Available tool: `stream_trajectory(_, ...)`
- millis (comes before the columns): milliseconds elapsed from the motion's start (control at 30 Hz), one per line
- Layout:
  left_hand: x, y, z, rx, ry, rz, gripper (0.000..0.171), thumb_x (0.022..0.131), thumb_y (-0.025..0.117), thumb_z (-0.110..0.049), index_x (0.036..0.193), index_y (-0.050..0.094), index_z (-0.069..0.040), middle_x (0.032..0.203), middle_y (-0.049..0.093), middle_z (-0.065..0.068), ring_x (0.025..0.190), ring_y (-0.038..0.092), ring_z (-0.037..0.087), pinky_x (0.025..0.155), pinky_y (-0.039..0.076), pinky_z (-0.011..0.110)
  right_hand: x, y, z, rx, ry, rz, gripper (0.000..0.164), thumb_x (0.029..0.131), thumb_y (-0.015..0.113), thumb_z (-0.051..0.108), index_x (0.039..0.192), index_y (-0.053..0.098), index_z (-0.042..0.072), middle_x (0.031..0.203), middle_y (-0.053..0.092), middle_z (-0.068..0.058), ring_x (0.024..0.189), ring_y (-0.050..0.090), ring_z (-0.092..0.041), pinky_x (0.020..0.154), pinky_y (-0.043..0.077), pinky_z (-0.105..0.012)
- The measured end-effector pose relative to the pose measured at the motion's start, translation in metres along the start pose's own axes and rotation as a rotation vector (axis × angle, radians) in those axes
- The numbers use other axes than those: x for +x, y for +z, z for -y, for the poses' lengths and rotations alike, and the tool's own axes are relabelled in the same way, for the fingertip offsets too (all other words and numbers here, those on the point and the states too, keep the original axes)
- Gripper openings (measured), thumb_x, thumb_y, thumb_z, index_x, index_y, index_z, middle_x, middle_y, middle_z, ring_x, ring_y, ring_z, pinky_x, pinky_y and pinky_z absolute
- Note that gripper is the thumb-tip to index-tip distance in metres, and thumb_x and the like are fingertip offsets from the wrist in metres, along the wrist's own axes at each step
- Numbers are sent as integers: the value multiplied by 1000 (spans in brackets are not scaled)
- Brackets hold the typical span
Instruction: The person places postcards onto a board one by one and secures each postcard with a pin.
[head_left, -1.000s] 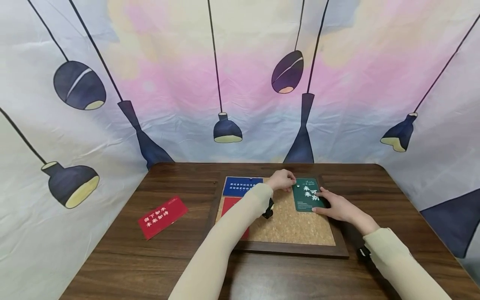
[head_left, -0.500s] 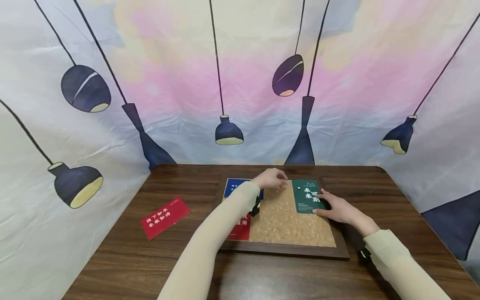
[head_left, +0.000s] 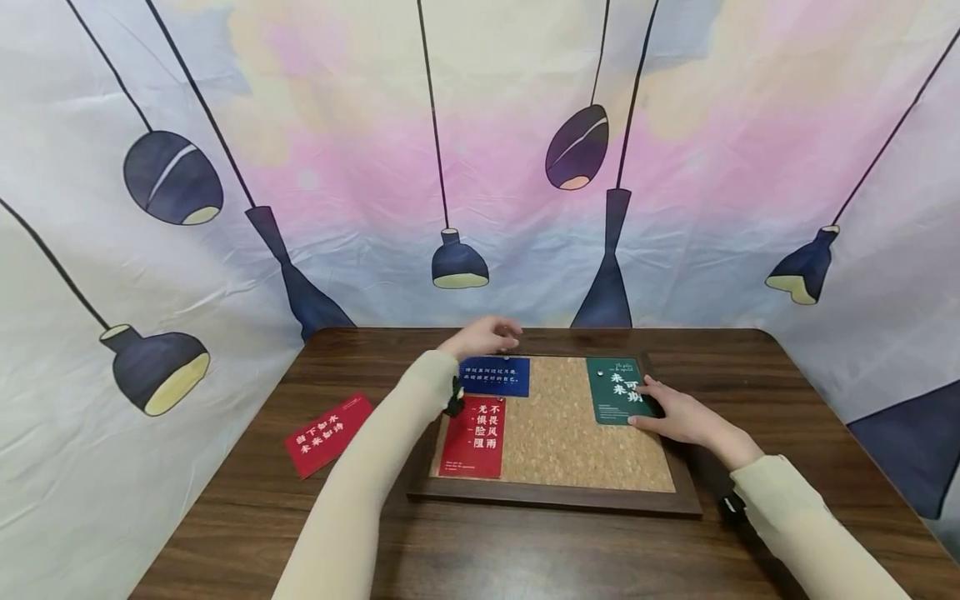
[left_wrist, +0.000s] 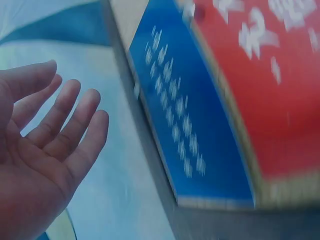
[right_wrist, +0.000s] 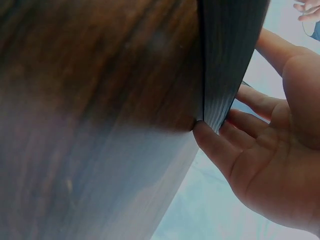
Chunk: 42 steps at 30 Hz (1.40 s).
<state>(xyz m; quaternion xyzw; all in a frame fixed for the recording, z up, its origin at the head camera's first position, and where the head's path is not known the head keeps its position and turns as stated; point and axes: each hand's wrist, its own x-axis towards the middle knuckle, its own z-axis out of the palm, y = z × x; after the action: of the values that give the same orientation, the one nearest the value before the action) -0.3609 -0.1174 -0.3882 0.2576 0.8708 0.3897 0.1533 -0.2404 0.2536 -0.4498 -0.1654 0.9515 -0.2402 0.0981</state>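
Observation:
Over the top edge of the framed cork board (head_left: 570, 450), my left hand (head_left: 483, 336) hangs with loosely bent fingers and holds nothing. The left wrist view shows that hand (left_wrist: 50, 150) beside a blue card (left_wrist: 172, 115). My right hand (head_left: 682, 414) lies at the board's right side, its thumb and index finger on the green card (head_left: 613, 404). In the right wrist view, other fingers of the hand (right_wrist: 275, 150) touch the dark frame's side (right_wrist: 225, 55). A white pin (head_left: 600, 373) shows near the green card's upper left corner. Below the blue card is a red card (head_left: 472, 442).
A loose red card (head_left: 327, 435) lies on the wooden table (head_left: 255, 500) left of the board. Behind the table hangs a cloth backdrop (head_left: 360, 208) printed with lamps. The board's frame (head_left: 555, 497) stands slightly above the tabletop.
My left hand has moved left, from the green card's upper left corner to above the blue card, uncovering the blue and red cards. My right hand has stayed on the green card.

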Motion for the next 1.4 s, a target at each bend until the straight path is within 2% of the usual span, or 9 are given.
stream_trajectory(200, -26, -44, 17, 48, -9, -89, 37, 102, 59, -15, 136, 59, -2, 124, 64, 19, 113, 63, 39, 96, 52, 46, 1, -1, 3, -4, -11, -1, 81, 96, 63, 52, 148, 42, -7, 159, 19, -35, 140, 29, -56, 105, 33, -68)
stream_trajectory(433, -68, -91, 19, 162, -39, -158, 35, 103, 57, -15, 136, 61, -3, 125, 63, 22, 107, 64, 35, 90, 53, 45, 1, 0, 5, -2, -17, 0, 80, 96, 63, 51, 148, 43, -7, 159, 19, -34, 139, 31, -55, 104, 34, -68)
stream_trajectory(567, -95, -112, 24, 191, -51, -190, 33, 104, 54, -14, 135, 61, -3, 128, 61, 24, 109, 64, 37, 89, 53, 47, 2, 2, 5, 3, -17, -2, 81, 97, 63, 52, 148, 42, -7, 160, 19, -34, 140, 30, -55, 104, 35, -68)
stream_trajectory(667, -117, -122, 31, 208, -59, -204, 34, 105, 53, -16, 136, 60, -4, 129, 59, 25, 109, 64, 37, 89, 53, 49, 2, 3, 5, 10, -15, -2, 82, 96, 63, 53, 149, 41, -7, 160, 18, -33, 140, 30, -55, 104, 35, -68)
stream_trajectory(900, -169, -128, 48, 355, -67, -281, 31, 105, 55, -17, 131, 63, -2, 124, 65, 22, 113, 62, 39, 93, 49, 54, 1, 6, 4, 15, -17, -14, 83, 96, 63, 53, 149, 41, -7, 160, 18, -34, 140, 30, -55, 103, 35, -68)
stream_trajectory(1067, -198, -125, 60, 420, -79, -346, 28, 103, 59, -17, 125, 66, -2, 112, 70, 17, 97, 64, 30, 83, 50, 46, 2, 7, 2, 18, -20, -19, 83, 96, 63, 53, 149, 41, -7, 160, 18, -34, 140, 29, -56, 103, 35, -69)
stream_trajectory(1200, -216, -118, 73, 402, -104, -407, 29, 103, 60, -19, 125, 65, -1, 109, 70, 17, 91, 64, 28, 79, 49, 43, 0, 6, -1, 23, -24, -15, 84, 96, 62, 54, 149, 41, -7, 160, 17, -35, 140, 29, -56, 103, 35, -69)
stream_trajectory(1400, -232, -95, 105, 296, -168, -485, 32, 102, 61, -17, 129, 62, 2, 118, 67, 21, 101, 62, 33, 85, 48, 45, -2, 2, -5, 27, -42, -21, 82, 96, 64, 52, 147, 42, -8, 159, 19, -36, 138, 31, -57, 102, 35, -69)
